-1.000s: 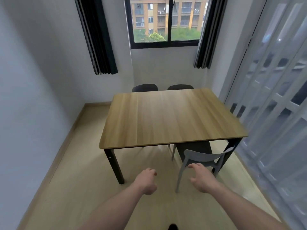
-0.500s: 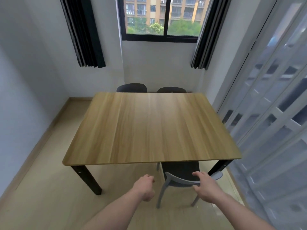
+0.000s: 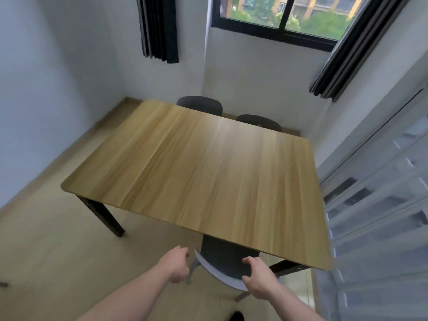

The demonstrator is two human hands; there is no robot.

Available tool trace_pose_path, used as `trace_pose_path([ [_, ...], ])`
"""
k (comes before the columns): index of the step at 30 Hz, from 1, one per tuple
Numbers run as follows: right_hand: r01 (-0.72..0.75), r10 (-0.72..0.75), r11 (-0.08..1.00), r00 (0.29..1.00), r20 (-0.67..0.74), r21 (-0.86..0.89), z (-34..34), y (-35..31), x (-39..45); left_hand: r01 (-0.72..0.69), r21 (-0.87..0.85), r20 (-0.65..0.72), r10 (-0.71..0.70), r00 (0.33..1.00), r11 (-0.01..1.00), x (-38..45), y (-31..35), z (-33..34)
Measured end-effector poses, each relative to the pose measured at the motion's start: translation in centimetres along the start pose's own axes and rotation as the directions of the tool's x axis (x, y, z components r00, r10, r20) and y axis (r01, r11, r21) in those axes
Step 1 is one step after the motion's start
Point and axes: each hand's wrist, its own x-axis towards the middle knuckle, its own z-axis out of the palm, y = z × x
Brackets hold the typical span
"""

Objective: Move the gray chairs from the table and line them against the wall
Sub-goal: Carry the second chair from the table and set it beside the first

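Left hand (image 3: 177, 265) hovered loosely curled and empty, just left of the near chair (image 3: 225, 262) backrest's end. That backrest ran crosswise between both hands, seat tucked beneath the table (image 3: 208, 167) ahead. Right hand (image 3: 259, 278) closed over its right part, the nearer hand.

Left hand (image 3: 177, 265) loosely curled, right hand (image 3: 259, 278) half-curled, both forearms extended forward

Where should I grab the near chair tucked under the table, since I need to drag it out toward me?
Grip the curved backrest rail of the near chair from behind, one hand toward each end. Its seat sits under the table, so only the rail is exposed. The right hand is already there.
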Motion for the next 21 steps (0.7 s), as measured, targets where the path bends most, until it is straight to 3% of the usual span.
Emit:
trace_pose_path([
  [11,0.093,-0.035,0.969,0.968,0.248,-0.228,-3.2,10.9,7.8,0.233,-0.269,0.05,-0.229,0.972,0.934,1.6,8.0,7.7],
  [17,0.147,-0.02,0.956,0.896,0.443,-0.254,-2.2,11.7,9.5,0.355,-0.544,-0.055,-0.455,0.889,0.76,2.2,9.5,10.9],
  [21,0.209,-0.065,0.939,0.887,0.457,-0.274,-0.7,12.2,9.9,0.386,-0.535,0.068,-0.417,0.906,0.751,3.3,9.4,12.5],
])
